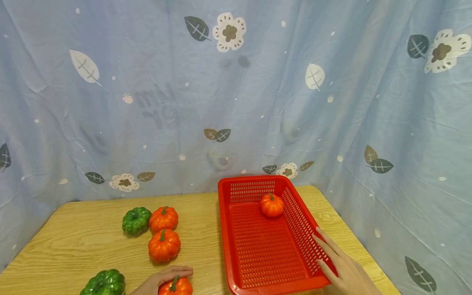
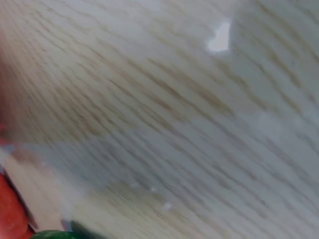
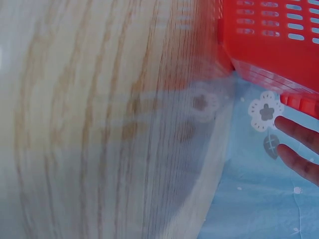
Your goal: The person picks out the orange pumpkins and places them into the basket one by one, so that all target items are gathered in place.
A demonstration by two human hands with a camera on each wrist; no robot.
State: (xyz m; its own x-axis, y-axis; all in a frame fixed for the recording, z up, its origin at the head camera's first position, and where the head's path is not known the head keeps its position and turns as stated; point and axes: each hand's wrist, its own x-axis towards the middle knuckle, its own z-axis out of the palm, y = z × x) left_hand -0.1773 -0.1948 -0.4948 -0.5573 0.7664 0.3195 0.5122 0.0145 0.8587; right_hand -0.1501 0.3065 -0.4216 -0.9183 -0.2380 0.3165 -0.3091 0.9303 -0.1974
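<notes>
In the head view, my left hand [image 1: 161, 280] holds a small orange pumpkin [image 1: 178, 288] at the bottom edge, fingers bent around its far side; the thumb is hidden. The left wrist view catches only part of this pumpkin [image 2: 10, 211] in its lower left corner. My right hand [image 1: 344, 266] touches the right rim of a red plastic basket [image 1: 224, 229] with its fingers spread and nearly straight. Inside the basket, near its far right corner, sits another orange pumpkin [image 1: 272, 206]. Two fingers [image 3: 301, 135] show beside the basket wall in the right wrist view.
Left of the basket, two orange pumpkins [image 1: 164, 246] stand one behind the other, with a green pumpkin [image 1: 136, 221] beside the farther one. A second green pumpkin [image 1: 105, 283] lies near the front. A blue patterned curtain [image 1: 177, 102] borders the wooden table [image 1: 92, 241].
</notes>
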